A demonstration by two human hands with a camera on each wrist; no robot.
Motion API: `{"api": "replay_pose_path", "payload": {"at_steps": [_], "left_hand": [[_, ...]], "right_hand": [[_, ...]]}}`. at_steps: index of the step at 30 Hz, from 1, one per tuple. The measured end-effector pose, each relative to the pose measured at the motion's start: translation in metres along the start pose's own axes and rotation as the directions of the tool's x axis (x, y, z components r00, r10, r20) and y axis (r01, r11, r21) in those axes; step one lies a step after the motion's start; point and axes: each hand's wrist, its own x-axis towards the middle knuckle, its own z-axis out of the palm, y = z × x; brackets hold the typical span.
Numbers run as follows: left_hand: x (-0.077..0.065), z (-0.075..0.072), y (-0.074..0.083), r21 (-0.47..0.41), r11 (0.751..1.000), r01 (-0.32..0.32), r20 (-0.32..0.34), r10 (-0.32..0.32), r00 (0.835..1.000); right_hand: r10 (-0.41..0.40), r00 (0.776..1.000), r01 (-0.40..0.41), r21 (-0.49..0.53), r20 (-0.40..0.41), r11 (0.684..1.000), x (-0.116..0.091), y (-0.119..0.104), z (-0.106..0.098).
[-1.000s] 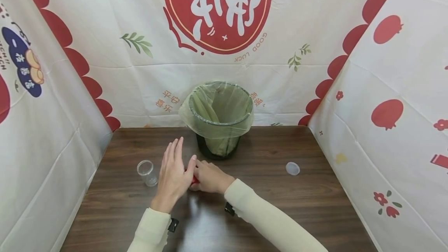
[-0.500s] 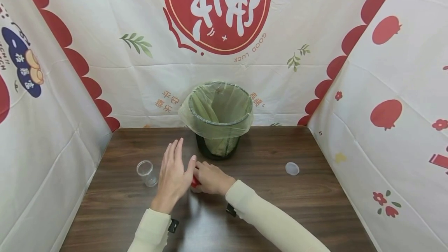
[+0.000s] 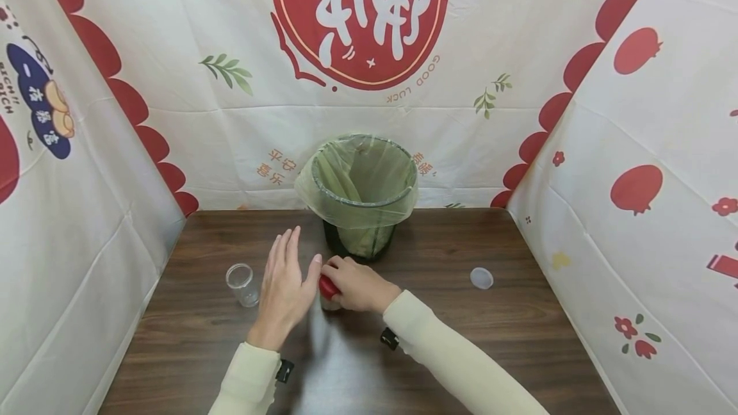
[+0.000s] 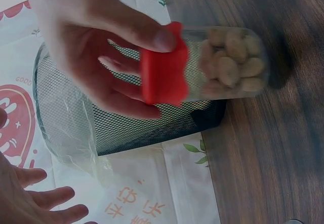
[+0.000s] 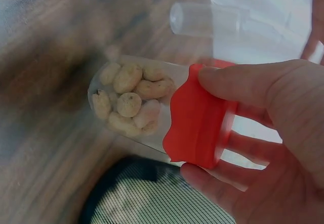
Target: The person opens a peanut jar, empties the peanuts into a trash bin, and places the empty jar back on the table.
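The jar point(image 4: 228, 67) is clear and rounded at the base, with tan, lumpy nuts point(image 4: 228, 72), like peanuts in the shell, packed toward its bottom end and clear space above them. Its lid point(image 4: 164, 72) is bright, glossy red, the lower edge cut in a wavy outline. I have that lid gripped in my right hand point(image 3: 359, 284), thumb on one side and fingers round the other. My left hand point(image 3: 286, 290) stands just beside it, fingers straight and thumb apart, holding nothing. The jar is between my two hands, in front of the mesh bin point(image 3: 357, 242) with its pale green liner point(image 3: 369, 213); I cannot tell whether its base touches the tabletop point(image 3: 450, 351).

From my head, my right hand covers most of the jar, so only some red and a bit of clear body show. The left wrist view cuts off my left hand at its edge; the right wrist view is blurred around a second clear jar point(image 3: 243, 285), which stands beyond my left hand. A small translucent disc point(image 3: 481, 278) lies well off to my right.

On the cloth point(image 3: 450, 146) behind, I can read GOOD LUCK and, in orange, 平安喜乐, both inverted from here. The red emblem point(image 3: 363, 24) with big white characters is cut off at the top.
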Motion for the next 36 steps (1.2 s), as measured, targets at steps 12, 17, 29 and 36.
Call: {"api": "replay_pose_path", "payload": {"at_steps": [12,17,29,36], "left_hand": [[0.003,-0.004,0.001,-0.049,0.999,-0.016,-0.012,0.016,1.000],[0.004,-0.008,0.002,-0.087,0.996,-0.024,-0.026,0.021,0.999],[0.005,-0.015,0.025,-0.119,0.989,-0.083,-0.029,0.080,0.996],[0.004,-0.012,0.034,-0.028,0.989,-0.147,0.024,0.147,0.989]], "right_hand": [[0.048,0.993,-0.036,0.109,-0.110,0.993,-0.025,0.022,-0.043],[0.060,0.985,-0.042,0.110,-0.160,0.993,-0.038,0.029,-0.060],[0.108,0.959,-0.074,0.136,-0.262,0.988,-0.059,0.022,-0.098],[0.113,0.947,-0.062,0.176,-0.300,0.982,-0.065,0.016,-0.111]]}}
